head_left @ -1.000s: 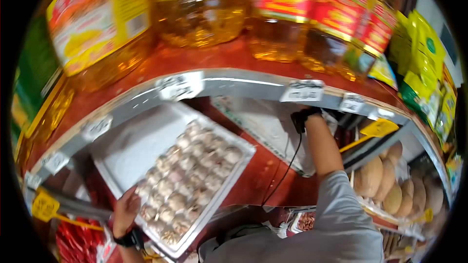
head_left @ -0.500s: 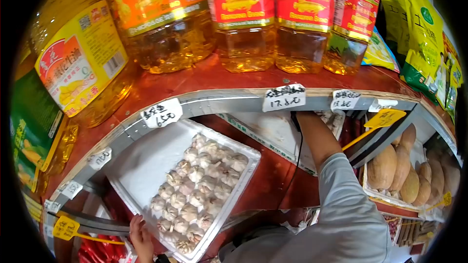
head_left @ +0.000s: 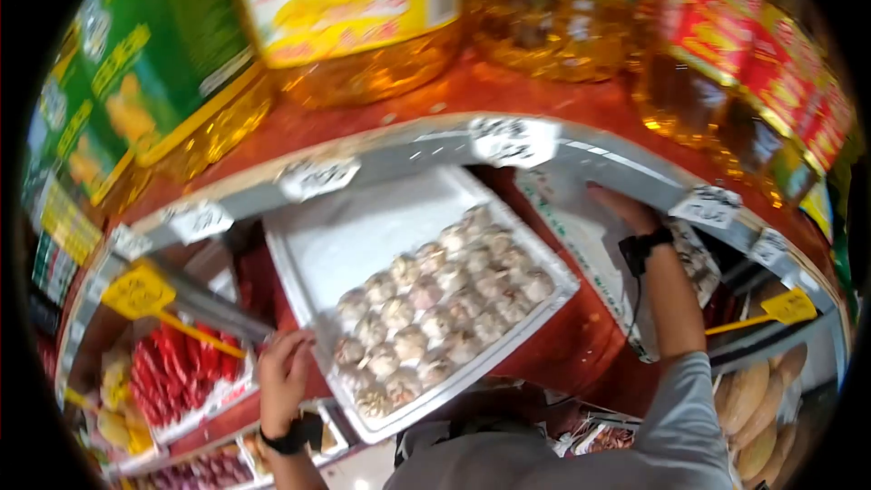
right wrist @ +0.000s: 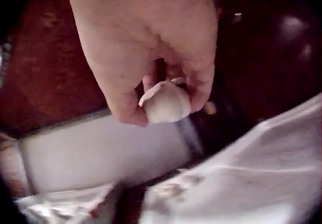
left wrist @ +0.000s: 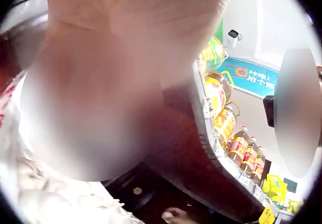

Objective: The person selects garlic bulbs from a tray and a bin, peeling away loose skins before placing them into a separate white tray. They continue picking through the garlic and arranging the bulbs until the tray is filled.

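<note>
My right hand (right wrist: pixel 151 48) pinches a pale, rounded garlic bulb (right wrist: pixel 166 103) between thumb and fingers. In the head view that right hand (head_left: pixel 628 209) reaches under the shelf, over a second white foam box (head_left: pixel 581 218), and the bulb is hidden there. A white foam tray (head_left: pixel 327 209) holds rows of garlic bulbs (head_left: pixel 435 308), its upper left part bare. At the tray's left rim my left hand (head_left: pixel 286 372) has its fingers loosely extended, with nothing held. Blur covers much of the left wrist view, where some garlic (left wrist: pixel 45 204) shows low down.
Oil bottles (head_left: pixel 363 27) line the red shelf above, with price tags (head_left: pixel 514 141) along its metal edge (head_left: pixel 408 147). Red peppers (head_left: pixel 177 372) lie at the left; tan gourds (head_left: pixel 758 408) fill a box at the right. Yellow signs (head_left: pixel 789 307) stick out on both sides.
The head view has swung left, so things shift rightward in it. My right hand, earlier mostly hidden beneath the shelf, now shows. My left hand stays near the tray's rim.
</note>
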Demonstrator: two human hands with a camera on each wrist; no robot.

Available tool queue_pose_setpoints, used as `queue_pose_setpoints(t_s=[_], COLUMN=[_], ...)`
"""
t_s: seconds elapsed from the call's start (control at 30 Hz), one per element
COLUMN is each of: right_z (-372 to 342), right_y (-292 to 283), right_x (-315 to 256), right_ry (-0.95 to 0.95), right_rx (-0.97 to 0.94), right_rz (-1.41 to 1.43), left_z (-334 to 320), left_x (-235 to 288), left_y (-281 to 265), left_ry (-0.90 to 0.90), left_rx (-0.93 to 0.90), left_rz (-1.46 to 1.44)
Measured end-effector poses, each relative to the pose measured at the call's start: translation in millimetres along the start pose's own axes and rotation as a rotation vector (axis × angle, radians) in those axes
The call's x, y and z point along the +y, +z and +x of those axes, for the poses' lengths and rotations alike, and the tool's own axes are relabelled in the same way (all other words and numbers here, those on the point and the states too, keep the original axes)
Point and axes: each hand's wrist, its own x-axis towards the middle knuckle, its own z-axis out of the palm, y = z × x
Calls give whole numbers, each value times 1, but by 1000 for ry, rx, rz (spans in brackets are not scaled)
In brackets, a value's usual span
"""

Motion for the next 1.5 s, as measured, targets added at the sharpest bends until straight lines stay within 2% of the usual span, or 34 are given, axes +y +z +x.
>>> queue_pose_setpoints(t_s=[0.03, 0.07, 0.13, 0.17, 0.2, 0.23, 0.27, 0.3, 0.33, 0.37, 0.4, 0.43, 0.47, 0.5, 0.53, 0.6, 0.67, 0.73, 0.77, 0.83, 0.87, 0.93, 0.97, 1.03, 1.07, 1.2, 1.23, 1.33, 1.47, 1.5], right_z=[-10, -19, -45, -55, -70, -86, -99, -109, -119, -124, -127, -129, -132, -134, -137, -148, -169, -194, -208, -228, -237, -258, -267, -281, -284, -288, -287, -287, -279, -277], right_y=[103, 209, 298, 326, 357, 382, 401, 418, 430, 435, 437, 437, 437, 438, 434, 411, 380, 357, 343, 319, 308, 292, 285, 275, 273, 272, 273, 270, 261, 257], right_x=[-48, -98, -116, -105, -95, -72, -71, -74, -66, -58, -51, -47, -43, -41, -42, -47, -40, -47, -42, -32, -29, -20, -13, -6, -5, -7, -8, -4, -2, 0], right_ry=[-24, -88, -400, -600, -685, -686, -838, -873, -895, -884, -870, -864, -867, -870, -869, -673, -520, -329, -280, -240, -183, -125, -71, 29, 31, 66, 45, 52, 29, 27], right_rx=[-89, -167, -485, -639, -716, -767, -817, -842, -773, -751, -731, -733, -619, -503, -505, -357, -274, -171, -164, -152, -148, -141, -97, -26, -21, 47, 41, 33, 19, -7], right_rz=[-435, -864, -957, -786, -693, -473, -586, -508, -519, -529, -538, -530, -594, -656, -647, -522, -518, -596, -651, -708, -695, -684, -685, -704, -703, -744, -751, -778, -861, -858], left_z=[4, 10, 21, 26, 29, 29, 29, 28, 25, 23, 21, 18, 15, 18, 24, 34, 48, 57, 58, 62, 61, 58, 52, 48, 46, 42, 42, 42, 38, 32], left_x=[3, 13, 35, 45, 56, 68, 74, 68, 61, 57, 58, 59, 60, 50, 42, 14, -2, -18, -30, -44, -43, -33, -56, -51, -49, -44, -40, -38, -27, -46], left_y=[0, 3, 4, 2, 4, 8, 11, 15, 18, 16, 16, 17, 17, 17, 15, 19, 23, 28, 31, 36, 36, 38, 41, 43, 44, 37, 35, 33, 24, 26], left_ry=[-60, -80, -84, -92, -114, -150, -183, -96, -8, 33, 27, -34, -95, 16, 104, -54, 16, -134, -132, 152, 153, -134, 76, 148, 215, 19, 88, 86, -126, -48], left_rx=[-51, -102, -221, -319, -387, -463, -538, -587, -632, -629, -627, -580, -533, -480, -426, -269, -80, -72, -71, -86, -89, -258, -239, -215, -193, -244, -222, -228, -322, -262], left_rz=[-59, -257, -490, -646, -828, -921, -1018, -965, -915, -776, -774, -713, -650, -499, -297, -324, -23, 160, 160, 270, 269, 312, 313, 315, 316, 306, 303, 207, 347, 204])
